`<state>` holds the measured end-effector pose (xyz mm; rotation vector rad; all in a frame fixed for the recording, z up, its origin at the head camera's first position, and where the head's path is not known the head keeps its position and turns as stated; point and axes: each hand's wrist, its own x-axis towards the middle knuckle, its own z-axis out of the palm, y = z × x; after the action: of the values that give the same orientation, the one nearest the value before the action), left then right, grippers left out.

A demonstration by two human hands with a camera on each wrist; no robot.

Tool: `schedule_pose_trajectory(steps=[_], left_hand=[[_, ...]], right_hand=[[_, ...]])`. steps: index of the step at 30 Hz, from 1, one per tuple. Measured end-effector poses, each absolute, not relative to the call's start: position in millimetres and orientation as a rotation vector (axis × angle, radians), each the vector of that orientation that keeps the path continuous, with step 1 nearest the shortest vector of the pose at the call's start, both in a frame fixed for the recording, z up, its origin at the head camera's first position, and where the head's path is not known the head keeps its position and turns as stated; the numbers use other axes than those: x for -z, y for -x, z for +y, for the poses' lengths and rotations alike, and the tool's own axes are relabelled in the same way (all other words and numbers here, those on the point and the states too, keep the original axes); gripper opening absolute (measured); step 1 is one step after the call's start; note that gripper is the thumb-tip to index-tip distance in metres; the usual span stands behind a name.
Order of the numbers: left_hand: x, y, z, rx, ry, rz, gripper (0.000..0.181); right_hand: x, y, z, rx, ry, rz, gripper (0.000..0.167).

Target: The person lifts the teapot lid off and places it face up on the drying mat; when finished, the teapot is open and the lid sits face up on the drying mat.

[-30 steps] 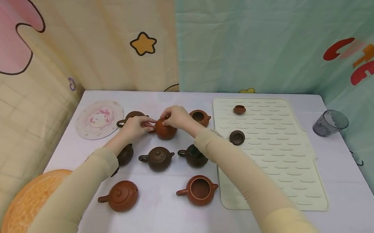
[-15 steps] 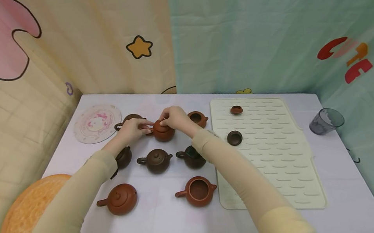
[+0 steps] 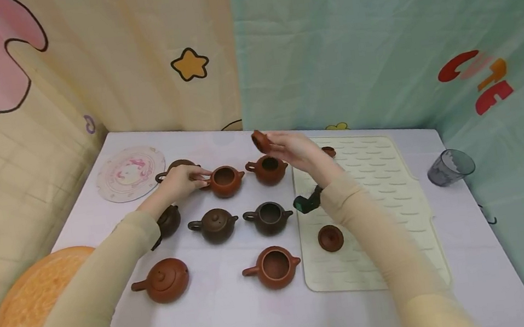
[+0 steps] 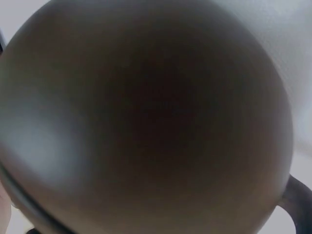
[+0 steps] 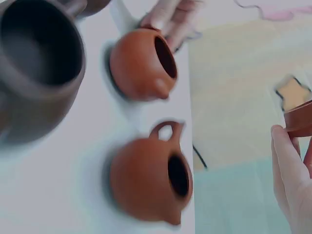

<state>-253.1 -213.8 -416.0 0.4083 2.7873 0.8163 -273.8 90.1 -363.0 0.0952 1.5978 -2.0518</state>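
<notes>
Currently, in the head view, the hands are well apart. Left of centre, the left hand [image 3: 179, 181] pinches the handle of a round, reddish-brown clay teapot [image 3: 226, 183], which stands lidless on the white table [image 3: 213, 324]. Near the upper centre, the right hand [image 3: 297, 150] pinches a small, round, reddish-brown clay lid [image 3: 261, 141], tilted in the air near a second lidless, reddish-brown clay teapot [image 3: 269, 172]. This fingertip hold looks like the weak point: if it loosened, the lid could fall and chip. The right sleeve [image 3: 388, 252] crosses the cream, ridged mat [image 3: 413, 221], so a low forearm might knock the shallow reddish-brown lid [image 3: 330, 238] there.

In the left wrist view, a blurred, rounded, dark-brown teapot [image 4: 161, 126] fills most of the frame, hiding the grip; a swing of the wrist could bump it.

In the right wrist view, the lid sits at the right edge, against the fingers [image 5: 285, 151]. At upper centre, the left hand meets its teapot; a sharp tug could topple it.
</notes>
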Motion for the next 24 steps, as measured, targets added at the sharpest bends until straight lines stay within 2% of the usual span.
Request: schedule_pose_trajectory(steps=[7, 13, 19, 24], left_hand=[[414, 253, -211, -0.812, -0.377, 2.77, 0.031], [414, 252, -214, -0.833, -0.352, 2.751, 0.032], [416, 254, -214, -0.846, -0.346, 2.742, 0.032], [417, 253, -213, -0.847, -0.335, 2.741, 0.032]], right_hand=[[374, 258, 183, 2.317, -0.295, 1.176, 0.054], [393, 242, 239, 2.483, -0.461, 0.896, 0.041], [407, 231, 267, 2.427, -0.53, 1.095, 0.065], [417, 225, 279, 2.191, -0.552, 1.503, 0.069]])
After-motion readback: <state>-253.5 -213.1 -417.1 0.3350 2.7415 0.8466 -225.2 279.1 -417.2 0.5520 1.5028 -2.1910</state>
